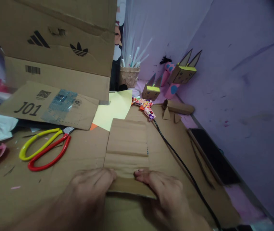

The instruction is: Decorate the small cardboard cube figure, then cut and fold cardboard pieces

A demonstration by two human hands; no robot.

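Note:
A folded strip of brown cardboard point(127, 144) lies on a larger cardboard sheet point(84, 150). My left hand point(88, 189) presses on its near left corner, fingers curled over the edge. My right hand point(163, 189) rests on the near right part, fingers flat and pressed on the cardboard. Both hands hold the piece down at its near fold.
Scissors with one yellow and one red handle point(45, 149) lie to the left. A black cable point(182, 163) runs along the right. Stacked shoe boxes point(55, 41), a yellow paper point(115, 109), a pen cup point(128, 75) and cardboard figures point(182, 72) stand behind. A purple wall point(235, 80) is at the right.

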